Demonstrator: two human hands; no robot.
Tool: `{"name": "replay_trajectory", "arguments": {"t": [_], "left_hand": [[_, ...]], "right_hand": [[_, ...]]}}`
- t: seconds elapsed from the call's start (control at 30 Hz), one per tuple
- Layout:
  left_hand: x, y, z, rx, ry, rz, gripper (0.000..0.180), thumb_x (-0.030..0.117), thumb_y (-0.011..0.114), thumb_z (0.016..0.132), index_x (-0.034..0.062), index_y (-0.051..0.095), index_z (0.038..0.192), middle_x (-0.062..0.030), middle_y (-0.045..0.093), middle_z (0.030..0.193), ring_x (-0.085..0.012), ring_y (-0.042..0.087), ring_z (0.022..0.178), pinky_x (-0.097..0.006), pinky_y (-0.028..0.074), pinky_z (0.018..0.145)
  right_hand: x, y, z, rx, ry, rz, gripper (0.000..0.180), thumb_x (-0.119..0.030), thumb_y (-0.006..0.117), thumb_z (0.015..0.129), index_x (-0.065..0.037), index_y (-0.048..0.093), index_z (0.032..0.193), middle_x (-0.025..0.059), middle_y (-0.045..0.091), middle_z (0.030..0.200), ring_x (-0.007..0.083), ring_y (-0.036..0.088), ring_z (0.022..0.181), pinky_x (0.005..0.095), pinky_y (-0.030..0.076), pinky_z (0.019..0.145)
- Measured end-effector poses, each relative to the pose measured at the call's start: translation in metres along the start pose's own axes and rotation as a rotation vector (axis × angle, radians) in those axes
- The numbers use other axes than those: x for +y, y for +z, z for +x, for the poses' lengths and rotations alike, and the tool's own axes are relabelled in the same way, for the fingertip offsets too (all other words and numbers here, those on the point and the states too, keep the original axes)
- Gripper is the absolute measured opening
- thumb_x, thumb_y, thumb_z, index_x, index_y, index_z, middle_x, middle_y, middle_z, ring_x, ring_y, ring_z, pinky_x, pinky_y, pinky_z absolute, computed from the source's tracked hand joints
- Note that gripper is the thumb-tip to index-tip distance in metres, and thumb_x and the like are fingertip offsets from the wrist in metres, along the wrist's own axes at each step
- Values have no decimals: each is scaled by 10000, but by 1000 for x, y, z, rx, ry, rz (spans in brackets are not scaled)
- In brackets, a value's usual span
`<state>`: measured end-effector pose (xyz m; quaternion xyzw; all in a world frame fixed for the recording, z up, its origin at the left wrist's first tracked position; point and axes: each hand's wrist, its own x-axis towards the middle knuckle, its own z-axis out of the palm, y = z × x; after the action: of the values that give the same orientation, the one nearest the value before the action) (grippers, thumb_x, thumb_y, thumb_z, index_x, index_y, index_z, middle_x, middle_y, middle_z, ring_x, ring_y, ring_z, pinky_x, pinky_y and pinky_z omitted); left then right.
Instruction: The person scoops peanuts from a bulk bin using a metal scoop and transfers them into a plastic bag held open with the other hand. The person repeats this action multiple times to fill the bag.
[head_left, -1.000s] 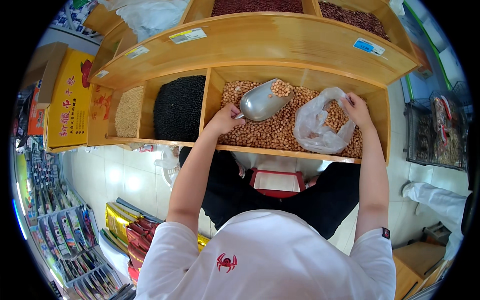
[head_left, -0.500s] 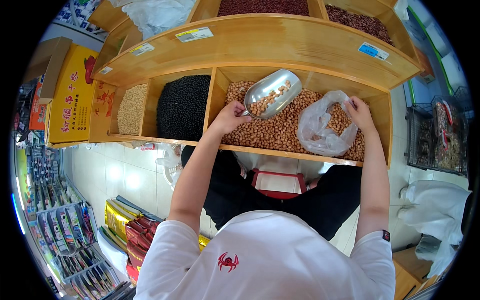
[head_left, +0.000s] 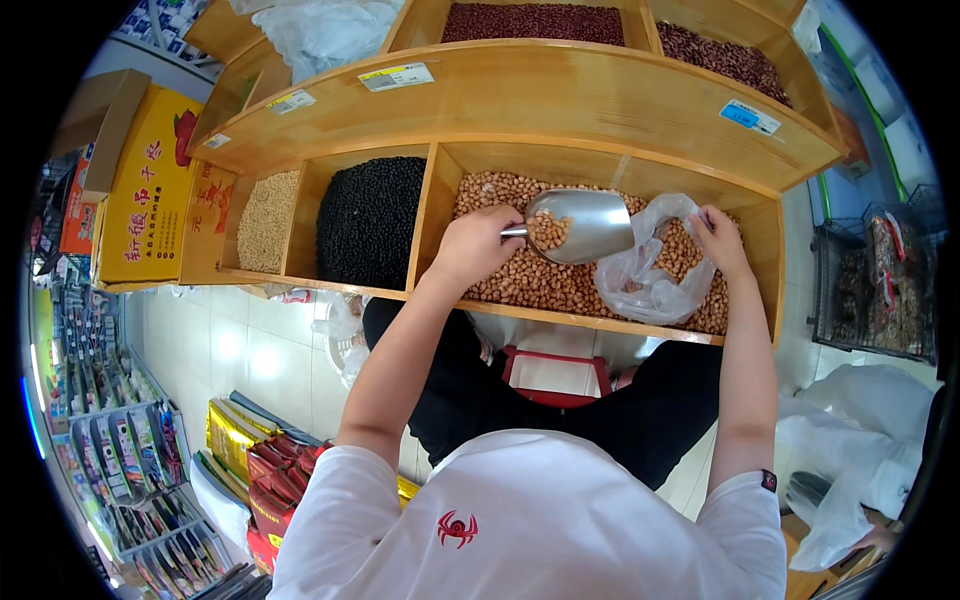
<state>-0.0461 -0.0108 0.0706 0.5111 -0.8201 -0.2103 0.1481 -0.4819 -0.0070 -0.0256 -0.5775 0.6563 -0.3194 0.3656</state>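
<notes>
My left hand (head_left: pixel 475 243) grips the handle of a metal scoop (head_left: pixel 580 225) that carries some peanuts, held just above the peanut compartment (head_left: pixel 540 285) of a wooden bin shelf. The scoop's mouth points right, against the opening of a clear plastic bag (head_left: pixel 645 285). My right hand (head_left: pixel 718 240) pinches the bag's upper edge and holds it open over the peanuts. The bag rests on the peanut heap with some peanuts inside.
Left of the peanuts sit a bin of black beans (head_left: pixel 370 220) and a bin of pale grain (head_left: pixel 265 220). The upper tier holds red beans (head_left: pixel 540 22). A yellow carton (head_left: pixel 150 190) stands at left, snack racks (head_left: pixel 130 470) below, a wire basket (head_left: pixel 880 285) at right.
The scoop has swung from the back of the peanut heap, lifted with peanuts, over to the mouth of the bag. My right hand kept holding the bag open.
</notes>
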Motion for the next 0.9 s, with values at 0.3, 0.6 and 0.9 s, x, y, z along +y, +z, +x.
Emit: {"name": "replay_trajectory", "arguments": {"t": [0.3,0.6,0.9], "left_hand": [[58,-1,18,-91,203,272,213,206,733,811,76,657,961,-86,681,852,-291,684,834,-420,550,726],[70,-8,21,-42,231,302,198,190,732,803,60,651,928,-99,672,835,-301,681,812,-435,542,720],[22,-27,2,6,22,177,228,232,747,819,90,688,987,-121,713,929,-340,678,871,-442,537,760]], "right_hand": [[3,1,2,-2,-17,27,211,-196,642,962,-8,589,883,15,565,688,96,476,640,273,414,618],[5,4,1,5,-53,63,218,-206,629,978,-25,574,869,-1,552,682,87,487,621,263,406,583],[5,1,-2,-29,-66,64,210,-211,618,982,-21,589,896,-12,559,690,79,492,618,257,411,580]]}}
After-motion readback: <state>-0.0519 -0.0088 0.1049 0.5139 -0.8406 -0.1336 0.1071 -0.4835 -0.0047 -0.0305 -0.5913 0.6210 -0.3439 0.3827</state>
